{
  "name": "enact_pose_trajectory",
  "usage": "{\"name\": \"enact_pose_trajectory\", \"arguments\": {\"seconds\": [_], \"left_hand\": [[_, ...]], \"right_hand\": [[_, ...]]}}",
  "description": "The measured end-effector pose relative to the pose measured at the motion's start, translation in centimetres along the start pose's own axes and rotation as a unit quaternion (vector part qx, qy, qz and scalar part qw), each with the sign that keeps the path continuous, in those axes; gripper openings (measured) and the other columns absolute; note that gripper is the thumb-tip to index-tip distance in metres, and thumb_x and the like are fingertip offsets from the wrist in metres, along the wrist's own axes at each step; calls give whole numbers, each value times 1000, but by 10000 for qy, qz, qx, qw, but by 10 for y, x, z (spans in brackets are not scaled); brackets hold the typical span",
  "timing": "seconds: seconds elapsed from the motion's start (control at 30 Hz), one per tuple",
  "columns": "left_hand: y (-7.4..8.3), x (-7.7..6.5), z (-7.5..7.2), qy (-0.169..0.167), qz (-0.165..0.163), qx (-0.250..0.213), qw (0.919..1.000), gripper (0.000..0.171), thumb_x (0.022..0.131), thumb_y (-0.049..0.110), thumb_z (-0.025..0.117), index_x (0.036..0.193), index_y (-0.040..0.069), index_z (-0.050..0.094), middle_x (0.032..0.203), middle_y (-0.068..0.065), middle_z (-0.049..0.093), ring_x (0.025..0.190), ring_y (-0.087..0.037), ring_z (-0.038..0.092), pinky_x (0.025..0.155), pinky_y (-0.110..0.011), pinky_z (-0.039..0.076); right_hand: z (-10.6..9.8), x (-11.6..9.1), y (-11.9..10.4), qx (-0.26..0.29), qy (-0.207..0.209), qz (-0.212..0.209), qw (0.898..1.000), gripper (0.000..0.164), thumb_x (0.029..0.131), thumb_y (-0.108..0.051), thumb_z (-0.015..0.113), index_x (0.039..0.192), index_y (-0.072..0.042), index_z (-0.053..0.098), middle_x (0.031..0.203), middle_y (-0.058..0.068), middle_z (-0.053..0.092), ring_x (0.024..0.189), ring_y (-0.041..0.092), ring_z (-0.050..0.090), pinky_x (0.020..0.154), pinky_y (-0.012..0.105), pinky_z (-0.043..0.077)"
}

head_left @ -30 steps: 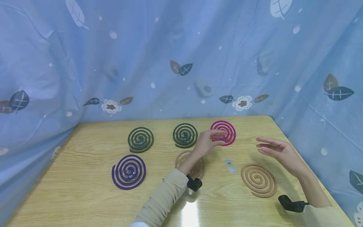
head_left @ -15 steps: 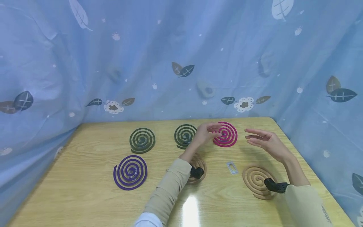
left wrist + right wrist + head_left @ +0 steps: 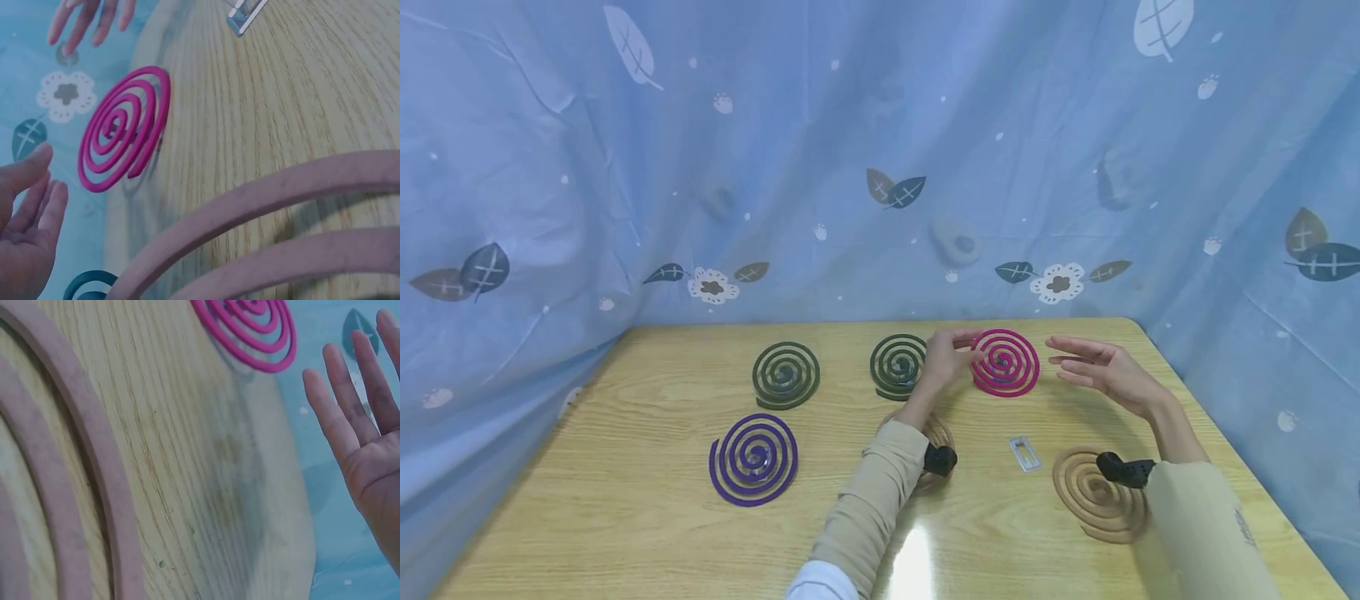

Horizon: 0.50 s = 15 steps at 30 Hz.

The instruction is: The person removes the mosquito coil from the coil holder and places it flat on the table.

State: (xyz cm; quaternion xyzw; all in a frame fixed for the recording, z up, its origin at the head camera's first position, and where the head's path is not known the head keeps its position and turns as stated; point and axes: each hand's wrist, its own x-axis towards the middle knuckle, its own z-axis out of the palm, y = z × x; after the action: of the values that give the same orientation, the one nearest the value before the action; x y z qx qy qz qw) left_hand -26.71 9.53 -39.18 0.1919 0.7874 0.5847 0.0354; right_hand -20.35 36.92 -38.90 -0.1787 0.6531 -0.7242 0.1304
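A pink mosquito coil (image 3: 1003, 362) is at the back right of the table, tilted up over it in the left wrist view. My left hand (image 3: 950, 358) reaches to its left edge, fingers extended and thumb apart, its fingertips overlapping the rim in the head view. On the other side my right hand (image 3: 1105, 367) hovers with fingers straight, palm facing the pink coil and a gap between them. Neither hand grips anything. Beneath my left wrist lies a brown coil (image 3: 942, 433), partly hidden by the sleeve. Another brown coil (image 3: 1078, 492) lies under my right wrist.
Two dark green coils (image 3: 786, 375) (image 3: 901, 367) stand along the back, and a purple coil (image 3: 752, 460) lies at the left. A small silvery rectangular frame (image 3: 1033, 463) lies between the hands. A blue curtain (image 3: 820, 167) hangs behind the table (image 3: 625, 517).
My right hand has moved left and a little farther back, closer to the pink coil. The left hand has shifted slightly back, now at the coil's left edge. The head view has shifted a little.
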Motion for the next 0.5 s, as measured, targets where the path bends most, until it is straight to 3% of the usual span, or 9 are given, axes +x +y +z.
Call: {"name": "enact_pose_trajectory", "arguments": {"seconds": [0.3,0.5], "left_hand": [[-7,0,10,546,-154,171,9982,36,79,-11,70,114,-5,67,116,-17,67,108,-32,62,84,-25,56],[-11,2,15,659,-339,335,9967,38,76,-13,72,112,-2,69,116,-17,66,107,-30,62,82,-22,56]], "right_hand": [[-11,4,9,-216,71,263,9994,45,97,7,47,141,1,43,132,-12,56,117,7,56,99,33,48],[-13,9,15,-778,422,595,9943,47,97,0,52,142,3,41,128,-17,55,113,2,57,97,29,50]]}}
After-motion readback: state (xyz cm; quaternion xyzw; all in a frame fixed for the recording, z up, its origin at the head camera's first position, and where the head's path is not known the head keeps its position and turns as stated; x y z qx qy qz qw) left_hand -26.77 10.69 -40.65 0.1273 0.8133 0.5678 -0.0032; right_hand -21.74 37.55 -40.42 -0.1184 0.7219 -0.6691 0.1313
